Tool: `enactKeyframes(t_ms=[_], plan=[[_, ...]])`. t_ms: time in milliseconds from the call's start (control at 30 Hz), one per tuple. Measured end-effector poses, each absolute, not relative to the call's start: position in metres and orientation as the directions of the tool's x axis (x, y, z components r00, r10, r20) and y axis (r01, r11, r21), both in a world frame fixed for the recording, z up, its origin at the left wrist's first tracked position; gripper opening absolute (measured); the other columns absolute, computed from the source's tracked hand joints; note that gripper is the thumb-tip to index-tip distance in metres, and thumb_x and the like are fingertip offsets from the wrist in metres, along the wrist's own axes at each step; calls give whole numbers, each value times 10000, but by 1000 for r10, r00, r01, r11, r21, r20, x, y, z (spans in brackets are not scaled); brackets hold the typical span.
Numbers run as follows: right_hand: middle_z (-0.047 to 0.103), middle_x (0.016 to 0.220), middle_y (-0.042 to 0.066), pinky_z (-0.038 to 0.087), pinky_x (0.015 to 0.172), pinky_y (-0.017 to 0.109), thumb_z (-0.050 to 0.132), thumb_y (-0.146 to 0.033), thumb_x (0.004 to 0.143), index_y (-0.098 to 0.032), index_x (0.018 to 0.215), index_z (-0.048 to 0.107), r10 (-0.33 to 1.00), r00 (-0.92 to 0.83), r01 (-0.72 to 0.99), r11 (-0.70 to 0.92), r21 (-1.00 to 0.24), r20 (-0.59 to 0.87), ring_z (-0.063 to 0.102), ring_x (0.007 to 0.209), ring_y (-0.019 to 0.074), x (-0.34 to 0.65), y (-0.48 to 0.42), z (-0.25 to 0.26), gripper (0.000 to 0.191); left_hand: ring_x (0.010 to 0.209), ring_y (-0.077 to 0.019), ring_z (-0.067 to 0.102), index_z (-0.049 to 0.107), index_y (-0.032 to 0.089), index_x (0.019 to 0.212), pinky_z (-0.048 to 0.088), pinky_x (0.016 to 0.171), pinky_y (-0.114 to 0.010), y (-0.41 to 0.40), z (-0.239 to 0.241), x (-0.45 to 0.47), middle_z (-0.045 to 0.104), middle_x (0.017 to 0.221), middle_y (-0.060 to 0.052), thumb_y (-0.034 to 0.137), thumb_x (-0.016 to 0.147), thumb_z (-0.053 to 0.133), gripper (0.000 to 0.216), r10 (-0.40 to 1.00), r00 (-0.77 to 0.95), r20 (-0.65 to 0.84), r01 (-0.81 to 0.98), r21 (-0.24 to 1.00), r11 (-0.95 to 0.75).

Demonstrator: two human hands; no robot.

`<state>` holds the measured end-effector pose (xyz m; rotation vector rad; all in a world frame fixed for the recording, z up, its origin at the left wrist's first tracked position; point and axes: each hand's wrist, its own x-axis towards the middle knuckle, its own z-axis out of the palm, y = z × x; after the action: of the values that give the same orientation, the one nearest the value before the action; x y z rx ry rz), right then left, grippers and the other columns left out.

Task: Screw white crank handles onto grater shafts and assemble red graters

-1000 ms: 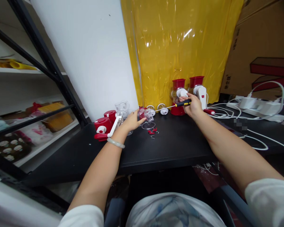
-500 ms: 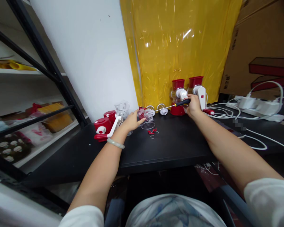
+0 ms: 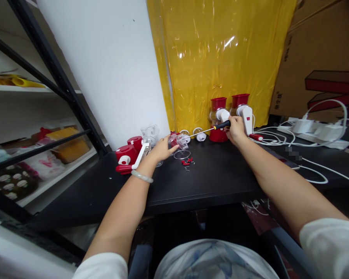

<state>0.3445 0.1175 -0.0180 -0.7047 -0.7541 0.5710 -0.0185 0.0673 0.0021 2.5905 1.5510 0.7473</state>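
My right hand is closed round the black handle of a long screwdriver, whose shaft points left. Its tip meets a clear plastic part with some red on it. My left hand grips that clear part from the left, thumb stretched along the near side. Just below it on the table is a clear ring-shaped rim. Small red pieces and several screws lie nearby. To the left of my left hand are red housings and a white crank with a red grip.
Two red-and-white hand-cranked machines stand at the back right, before a yellow plastic sheet. White cables and a power strip lie on the right of the black table. A shelf rack rises at left.
My right hand and the screwdriver handle have shifted slightly left. The left hand and the clear part look the same.
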Motion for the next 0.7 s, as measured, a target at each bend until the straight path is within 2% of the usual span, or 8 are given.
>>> enactKeyframes(t_ms=[133, 267, 467, 567, 700], plan=[[485, 652, -94, 392, 378, 161, 817, -498, 807, -253, 865, 471, 697, 602, -253, 630, -734, 390, 425, 436, 59, 339, 116, -15, 428, 1391, -391, 579, 383, 132, 1587, 478, 1137, -534, 68, 1, -18, 588, 1492, -251, 546, 962, 614, 784, 836, 392, 385, 822, 263, -506], [530, 713, -70, 473, 434, 178, 838, -457, 801, -247, 884, 499, 721, 584, -304, 621, -723, 373, 525, 519, 80, 341, 114, -14, 408, 1394, -384, 580, 383, 125, 1588, 479, 1136, -515, 68, 1, -17, 590, 1489, -251, 544, 960, 615, 789, 839, 385, 385, 824, 266, -500], [605, 855, -40, 609, 627, 235, 806, -256, 769, -240, 925, 547, 732, 583, -390, 633, -669, 353, 667, 759, 115, 340, 112, -12, 302, 1407, -380, 566, 386, 131, 1582, 468, 1151, -519, 66, 2, -18, 585, 1498, -245, 550, 955, 611, 787, 830, 396, 392, 812, 272, -516], [651, 873, -21, 623, 655, 255, 735, -165, 759, -241, 962, 560, 748, 583, -422, 611, -670, 316, 711, 835, 145, 338, 111, -10, 279, 1399, -387, 571, 378, 120, 1589, 467, 1153, -528, 66, 3, -17, 582, 1494, -255, 554, 957, 603, 799, 837, 392, 382, 817, 273, -508], [683, 865, -12, 642, 669, 284, 714, -129, 724, -245, 969, 554, 765, 573, -436, 590, -680, 296, 734, 879, 173, 337, 109, -8, 315, 1391, -386, 578, 376, 131, 1591, 473, 1147, -521, 67, 2, -17, 591, 1481, -252, 552, 957, 606, 796, 842, 387, 375, 826, 265, -497]])
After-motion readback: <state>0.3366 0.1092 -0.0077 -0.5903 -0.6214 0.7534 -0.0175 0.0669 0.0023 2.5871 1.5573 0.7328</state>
